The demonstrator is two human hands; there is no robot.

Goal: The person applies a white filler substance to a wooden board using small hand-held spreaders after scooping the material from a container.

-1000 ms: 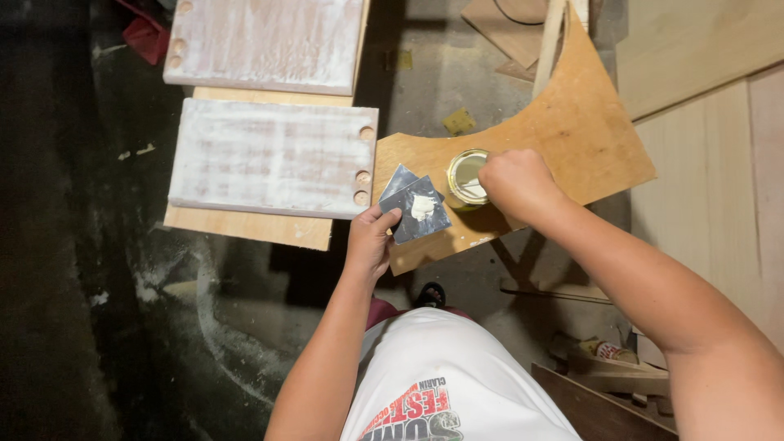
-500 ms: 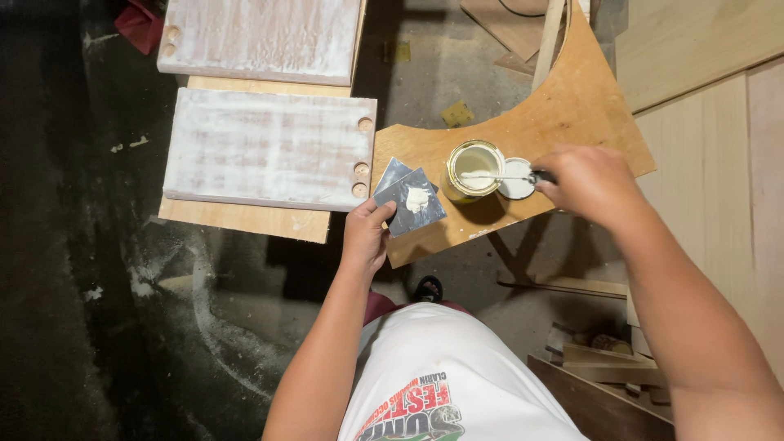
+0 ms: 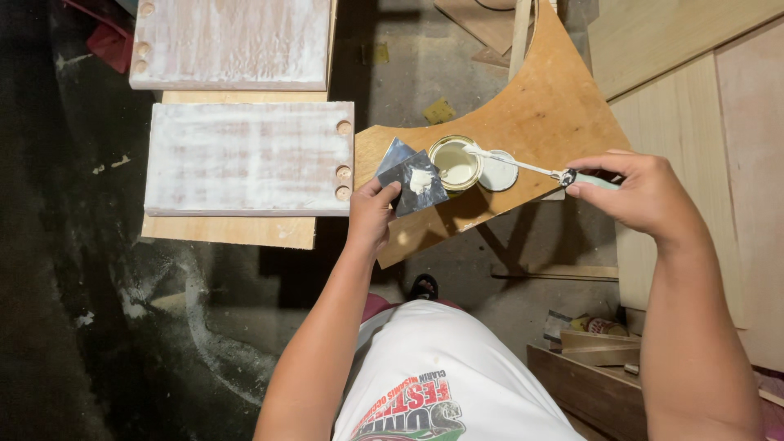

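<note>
Your right hand point(image 3: 645, 196) wraps the handle of the thin tool point(image 3: 523, 166), so you see only a short pale-green stub past the fingers. Its far tip sits over the open can point(image 3: 455, 162); whether it touches the paste inside cannot be told. The can hides part of the round lid point(image 3: 498, 171) beside it. The front metal card point(image 3: 418, 184) in your left hand point(image 3: 371, 216) covers most of a second card behind it. The upper whitened board point(image 3: 233, 41) and the curved plywood point(image 3: 523, 106) run off the top edge.
</note>
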